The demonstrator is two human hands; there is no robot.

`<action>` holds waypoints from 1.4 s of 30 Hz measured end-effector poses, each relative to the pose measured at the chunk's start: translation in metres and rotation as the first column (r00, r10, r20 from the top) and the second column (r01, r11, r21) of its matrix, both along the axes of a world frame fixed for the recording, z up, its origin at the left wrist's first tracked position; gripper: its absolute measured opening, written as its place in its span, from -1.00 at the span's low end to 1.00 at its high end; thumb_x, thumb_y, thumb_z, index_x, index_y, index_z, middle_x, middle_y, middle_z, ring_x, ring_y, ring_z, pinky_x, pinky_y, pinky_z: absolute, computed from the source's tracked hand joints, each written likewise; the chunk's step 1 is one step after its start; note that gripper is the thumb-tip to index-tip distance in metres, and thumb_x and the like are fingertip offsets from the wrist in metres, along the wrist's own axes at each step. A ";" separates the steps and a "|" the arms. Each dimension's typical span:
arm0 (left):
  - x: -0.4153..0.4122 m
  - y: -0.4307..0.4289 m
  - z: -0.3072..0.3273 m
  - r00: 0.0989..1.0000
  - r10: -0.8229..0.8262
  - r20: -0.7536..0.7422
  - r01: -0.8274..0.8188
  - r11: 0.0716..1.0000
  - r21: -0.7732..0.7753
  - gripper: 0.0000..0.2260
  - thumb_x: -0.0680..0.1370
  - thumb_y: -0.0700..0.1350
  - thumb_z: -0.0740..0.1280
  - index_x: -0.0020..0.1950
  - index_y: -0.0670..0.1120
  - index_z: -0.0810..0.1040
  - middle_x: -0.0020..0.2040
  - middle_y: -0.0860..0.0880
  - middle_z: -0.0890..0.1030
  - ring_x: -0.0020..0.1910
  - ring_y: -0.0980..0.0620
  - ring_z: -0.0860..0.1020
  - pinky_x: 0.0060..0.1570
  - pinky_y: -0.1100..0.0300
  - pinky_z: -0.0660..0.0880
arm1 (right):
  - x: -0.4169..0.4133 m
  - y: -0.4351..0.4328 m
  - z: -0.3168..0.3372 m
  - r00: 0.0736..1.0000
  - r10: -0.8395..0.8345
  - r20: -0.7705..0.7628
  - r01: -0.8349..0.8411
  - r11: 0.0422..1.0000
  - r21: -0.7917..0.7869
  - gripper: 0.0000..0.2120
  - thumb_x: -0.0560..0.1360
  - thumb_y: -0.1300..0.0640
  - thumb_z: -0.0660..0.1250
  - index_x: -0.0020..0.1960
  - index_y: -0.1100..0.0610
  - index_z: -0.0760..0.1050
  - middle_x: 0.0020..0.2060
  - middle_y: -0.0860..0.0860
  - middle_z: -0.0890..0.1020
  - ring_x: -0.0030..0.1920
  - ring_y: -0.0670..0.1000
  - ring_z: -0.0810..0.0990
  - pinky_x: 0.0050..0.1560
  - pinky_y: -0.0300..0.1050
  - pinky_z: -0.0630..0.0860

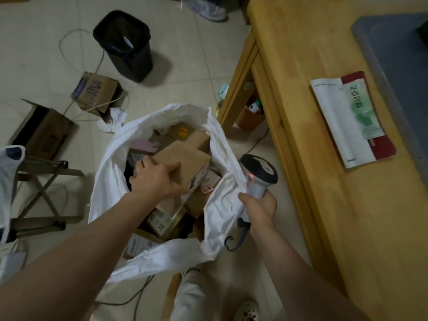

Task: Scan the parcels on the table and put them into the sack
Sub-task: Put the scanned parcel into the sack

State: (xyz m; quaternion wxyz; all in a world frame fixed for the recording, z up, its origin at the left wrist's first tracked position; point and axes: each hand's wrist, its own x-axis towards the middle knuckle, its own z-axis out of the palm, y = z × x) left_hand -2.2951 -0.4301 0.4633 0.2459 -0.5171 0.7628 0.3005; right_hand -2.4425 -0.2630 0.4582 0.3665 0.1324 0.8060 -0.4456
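**Parcel held over the open sack, scanner in the other hand**

Head view: A brown cardboard parcel is gripped from above by the left hand. The thumb is laid across its top face and the fingers are curled over its left edge. The parcel is held tilted inside the mouth of the white sack, which stands open on the tiled floor just beside the leg of the wooden table. Below and around the held parcel, other boxes are piled in the sack, several with white labels and one with a handwritten pink tag.

The grey handle of a barcode scanner is clasped by the right hand, fingers wrapped round it, with the dark head turned up and away from the person. The right rim of the sack is drawn up against this hand at the thumb. Whether the cloth is pinched there cannot be told. A dark cable is seen hanging from the base of the scanner.

On the table a flat white-and-red packet with a green label is lying well apart from both hands, next to a grey tray.

On the floor behind the sack a black bin and two opened cardboard cartons are seen. A folding stool is placed at the left.
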 end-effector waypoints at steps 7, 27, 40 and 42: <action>0.047 0.018 0.041 0.993 0.032 0.110 -0.022 0.996 -0.086 -0.30 0.35 0.34 0.39 0.45 0.28 0.26 0.39 -0.17 0.18 0.39 -0.24 0.16 0.30 -0.18 0.31 | -0.018 -0.015 0.106 0.995 -0.001 -0.097 -0.019 0.979 -0.205 -0.51 0.39 0.20 0.51 0.21 0.01 0.34 0.01 -0.04 0.49 0.02 0.02 0.50 0.10 0.00 0.51; -0.054 0.066 -0.012 0.973 -0.221 -0.070 0.214 0.972 -0.101 -0.32 0.37 0.40 0.29 0.45 0.30 0.21 0.50 -0.23 -0.01 0.47 -0.28 -0.01 0.36 -0.20 0.14 | -0.030 0.009 0.102 0.992 -0.083 0.094 0.109 0.940 -0.324 -0.62 0.27 0.34 0.51 0.07 0.15 0.58 -0.05 0.08 0.64 -0.07 0.11 0.61 -0.19 -0.04 0.53; -0.125 0.042 -0.051 0.840 -0.528 -0.124 0.504 0.844 -0.181 -0.24 0.35 0.29 0.41 0.49 0.25 0.17 0.52 -0.24 -0.04 0.50 -0.31 -0.06 0.42 -0.30 0.01 | -0.046 0.042 0.097 0.989 0.013 0.148 0.048 0.915 -0.401 -0.37 -0.04 0.16 0.56 0.05 0.12 0.62 -0.05 0.10 0.69 -0.04 0.12 0.66 -0.17 0.01 0.58; -0.098 0.043 -0.054 0.785 -0.592 -0.182 0.562 0.804 -0.193 -0.28 0.37 0.33 0.37 0.48 0.31 0.19 0.54 -0.24 -0.07 0.51 -0.29 -0.10 0.45 -0.24 -0.03 | -0.044 0.044 0.097 0.988 0.021 0.151 0.042 0.914 -0.404 -0.34 -0.06 0.18 0.56 0.06 0.13 0.62 -0.03 0.11 0.68 -0.04 0.13 0.65 -0.17 0.01 0.57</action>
